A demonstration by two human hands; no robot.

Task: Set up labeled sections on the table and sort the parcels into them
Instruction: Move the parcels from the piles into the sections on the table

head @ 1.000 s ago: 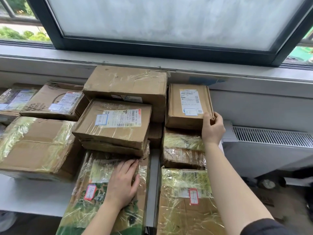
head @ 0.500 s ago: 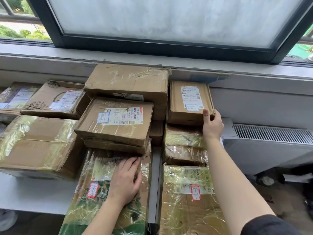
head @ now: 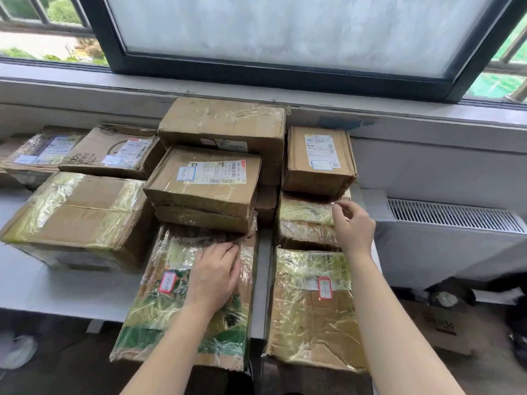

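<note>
Left hand [head: 216, 277] lay flat, fingers straight and relaxed, pressing on the top of a long green-printed parcel [head: 159, 323] that overhung the near edge of the worktop [head: 57, 289]. Right hand [head: 355, 229] hung with fingers loosely curled and gripped nothing; its fingertips were at the upper edge of a yellow-taped parcel [head: 305, 215] in the right-hand stack, though whether they touched it could not be told.

Behind everything stood a dark-framed window [head: 285, 32] with a frosted pane. A white heater [head: 445, 240] sat to the right, beside the worktop.

All the parcels were bunched together on the worktop below the sill. A wide taped box [head: 77, 212] lay at the left. A big plain box [head: 225, 121] stood at the back, against the sill. In front of it a labelled box [head: 205, 181] rested on a flatter one, its near edge just above the green-printed parcel. At the front right lay a tape-wrapped parcel [head: 310, 317], apart from the green one by a narrow gap. Two more boxes, one printed [head: 114, 151] and one glossy [head: 40, 152], sat at the back left. A small labelled box [head: 319, 161] topped the right-hand stack, just above the right hand. Red-bordered stickers marked the front right parcel [head: 325, 287] and the green one [head: 167, 282].
</note>
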